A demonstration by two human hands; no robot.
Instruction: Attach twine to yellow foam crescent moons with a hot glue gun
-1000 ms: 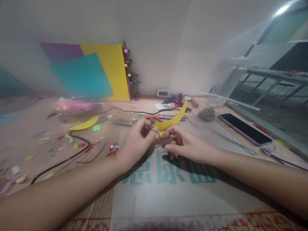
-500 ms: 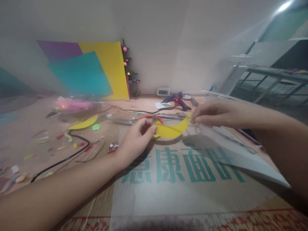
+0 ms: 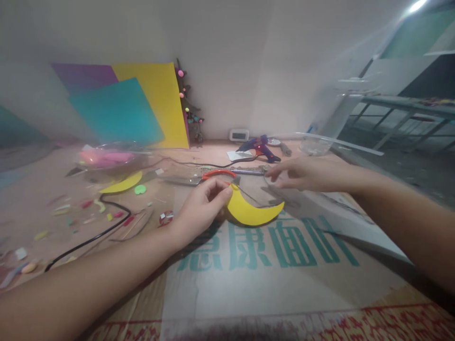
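My left hand [image 3: 199, 208] pinches one end of a yellow paper crescent [image 3: 254, 215] between thumb and fingertips. The crescent's free tip points right, above the white printed sheet [image 3: 220, 296]. To the right, my right hand [image 3: 296, 174] hovers apart from the crescent, fingers loosely bent and a gap showing between thumb and forefinger. I see nothing held in it. Just behind my left hand lie red-handled scissors [image 3: 218, 174], partly covered. A thin dark wire [image 3: 249, 196] runs behind the crescent. A silvery rod-like tool [image 3: 249, 171] lies close to my right fingertips.
A glue gun [image 3: 261, 148] with a lit red light lies near the wall. Coloured sheets [image 3: 119, 111] lean at back left. Another yellow crescent [image 3: 124, 183], a black cord [image 3: 106, 227] and several scraps lie on the left. A clear bowl [image 3: 314, 146] stands at back right.
My right hand has moved left and away from the crescent's tip. The crescent has swung lower, its free tip dropping, while my left hand keeps hold of it.
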